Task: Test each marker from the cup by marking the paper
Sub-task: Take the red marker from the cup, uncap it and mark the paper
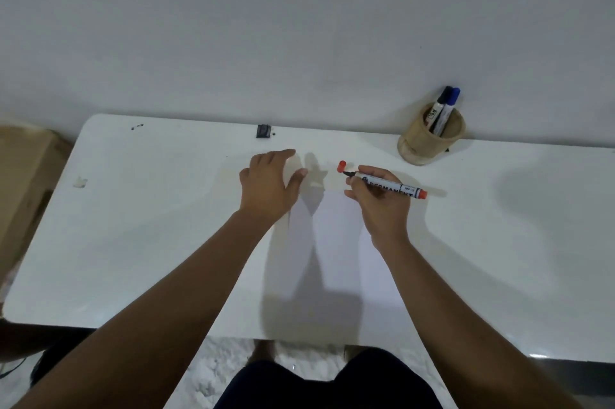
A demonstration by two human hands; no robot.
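My right hand (377, 200) grips a white permanent marker with a red end (394, 187), uncapped, its dark tip pointing left just above the far edge of the white paper (336, 242). The marker's red cap (341, 166) lies on the table just left of the tip. My left hand (269, 184) hovers with fingers spread at the paper's far left corner, holding nothing. A tan cup (429, 139) stands at the back right by the wall, with a black-capped marker (440, 112) and a blue-capped marker (450, 109) upright in it.
The white table (149, 242) runs along a grey wall. A small black clip (263, 131) sits at the table's far edge, and a scrap of tape (80, 182) lies at the left. A brown box (23, 182) stands beside the left end.
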